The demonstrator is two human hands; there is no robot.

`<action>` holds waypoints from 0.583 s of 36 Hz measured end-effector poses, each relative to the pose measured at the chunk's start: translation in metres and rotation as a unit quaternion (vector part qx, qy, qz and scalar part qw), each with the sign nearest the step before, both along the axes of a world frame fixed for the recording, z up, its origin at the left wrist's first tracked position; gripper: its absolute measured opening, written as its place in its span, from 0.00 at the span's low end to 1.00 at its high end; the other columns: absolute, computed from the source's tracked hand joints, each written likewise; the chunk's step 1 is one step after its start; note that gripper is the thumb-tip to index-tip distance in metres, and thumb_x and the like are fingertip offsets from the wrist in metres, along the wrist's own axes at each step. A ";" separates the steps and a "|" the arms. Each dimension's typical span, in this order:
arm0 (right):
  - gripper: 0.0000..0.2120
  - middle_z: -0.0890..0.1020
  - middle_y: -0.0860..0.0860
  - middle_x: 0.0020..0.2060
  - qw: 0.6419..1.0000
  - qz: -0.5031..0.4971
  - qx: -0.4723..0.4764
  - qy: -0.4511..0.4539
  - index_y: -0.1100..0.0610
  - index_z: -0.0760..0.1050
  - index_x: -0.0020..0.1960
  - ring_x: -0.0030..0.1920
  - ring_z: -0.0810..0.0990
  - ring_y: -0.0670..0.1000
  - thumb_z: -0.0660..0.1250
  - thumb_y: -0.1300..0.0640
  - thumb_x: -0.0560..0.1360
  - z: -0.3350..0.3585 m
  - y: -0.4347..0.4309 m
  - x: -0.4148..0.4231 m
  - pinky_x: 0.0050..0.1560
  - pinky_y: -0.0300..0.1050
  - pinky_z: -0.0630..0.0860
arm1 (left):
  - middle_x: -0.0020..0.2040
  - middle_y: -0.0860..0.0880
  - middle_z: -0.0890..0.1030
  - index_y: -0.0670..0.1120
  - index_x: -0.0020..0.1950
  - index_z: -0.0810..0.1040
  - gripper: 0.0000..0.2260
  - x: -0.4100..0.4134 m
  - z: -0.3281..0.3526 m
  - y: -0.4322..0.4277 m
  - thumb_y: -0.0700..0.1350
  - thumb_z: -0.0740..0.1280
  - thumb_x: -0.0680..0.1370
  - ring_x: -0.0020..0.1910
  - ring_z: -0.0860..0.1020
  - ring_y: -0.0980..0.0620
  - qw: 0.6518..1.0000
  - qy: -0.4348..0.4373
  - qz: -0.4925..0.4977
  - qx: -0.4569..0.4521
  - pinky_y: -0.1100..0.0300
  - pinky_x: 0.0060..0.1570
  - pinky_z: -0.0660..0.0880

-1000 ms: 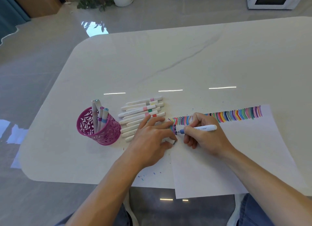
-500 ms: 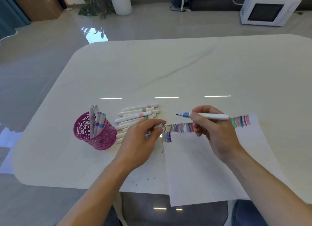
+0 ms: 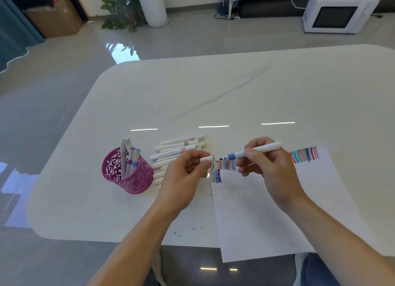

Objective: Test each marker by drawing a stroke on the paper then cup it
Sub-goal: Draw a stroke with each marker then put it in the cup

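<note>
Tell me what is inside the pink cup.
About four capped markers stand inside the pink cup. Its patterned wall partly covers their lower ends, and the cup's bottom cannot be seen.

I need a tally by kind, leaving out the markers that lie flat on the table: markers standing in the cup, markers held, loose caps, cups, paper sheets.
In the pink cup, standing markers: 4
In the right hand, uncapped marker: 1
In the left hand, cap: 1
The pink cup itself: 1
The paper sheet: 1
Total: 8

No legible text or labels anywhere.
</note>
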State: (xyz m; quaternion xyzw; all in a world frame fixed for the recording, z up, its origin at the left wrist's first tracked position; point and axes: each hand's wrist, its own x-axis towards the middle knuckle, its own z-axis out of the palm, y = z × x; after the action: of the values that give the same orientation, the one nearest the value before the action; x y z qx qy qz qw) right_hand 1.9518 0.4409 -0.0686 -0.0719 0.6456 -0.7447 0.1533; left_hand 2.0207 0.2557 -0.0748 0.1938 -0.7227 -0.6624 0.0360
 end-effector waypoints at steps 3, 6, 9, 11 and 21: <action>0.03 0.84 0.59 0.35 1.000 0.003 -0.005 -0.004 0.64 0.75 0.48 0.35 0.82 0.57 0.64 0.67 0.81 -0.001 -0.001 0.000 0.36 0.46 0.80 | 0.49 0.48 0.86 0.44 0.57 0.81 0.07 0.000 0.000 0.001 0.38 0.68 0.80 0.46 0.83 0.56 1.000 0.001 -0.007 0.006 0.63 0.49 0.79; 0.03 0.84 0.59 0.35 1.000 0.008 -0.010 -0.009 0.64 0.75 0.48 0.34 0.81 0.57 0.64 0.67 0.81 -0.001 -0.004 0.000 0.35 0.46 0.80 | 0.47 0.48 0.86 0.44 0.57 0.81 0.07 0.000 0.002 0.002 0.38 0.68 0.80 0.42 0.82 0.58 1.000 -0.003 -0.015 0.020 0.67 0.45 0.77; 0.03 0.84 0.61 0.36 1.000 0.016 -0.007 -0.010 0.65 0.75 0.48 0.35 0.81 0.58 0.64 0.66 0.81 -0.003 -0.006 0.001 0.36 0.47 0.80 | 0.43 0.49 0.86 0.46 0.55 0.82 0.07 0.001 0.004 0.005 0.38 0.69 0.79 0.39 0.81 0.58 0.999 -0.011 -0.027 0.015 0.67 0.44 0.77; 0.04 0.84 0.63 0.37 1.000 0.021 -0.001 -0.007 0.65 0.75 0.49 0.35 0.82 0.59 0.65 0.64 0.81 -0.004 -0.006 0.002 0.37 0.48 0.81 | 0.43 0.48 0.86 0.47 0.53 0.82 0.06 0.001 0.004 0.006 0.39 0.70 0.79 0.39 0.80 0.57 0.999 -0.011 -0.029 0.007 0.66 0.45 0.77; 0.14 0.85 0.64 0.40 0.998 0.033 -0.033 -0.045 0.69 0.76 0.52 0.38 0.84 0.59 0.70 0.56 0.76 -0.006 -0.008 0.003 0.40 0.48 0.82 | 0.41 0.47 0.86 0.49 0.50 0.83 0.06 0.003 0.009 0.005 0.38 0.71 0.78 0.38 0.83 0.53 1.000 0.016 -0.004 -0.006 0.68 0.41 0.77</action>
State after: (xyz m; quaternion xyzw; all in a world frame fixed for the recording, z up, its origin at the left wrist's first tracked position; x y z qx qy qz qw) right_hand 1.9552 0.4325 -0.0748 -0.0642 0.6103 -0.7626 0.2044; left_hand 2.0240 0.2603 -0.0662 0.1804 -0.7268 -0.6612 0.0462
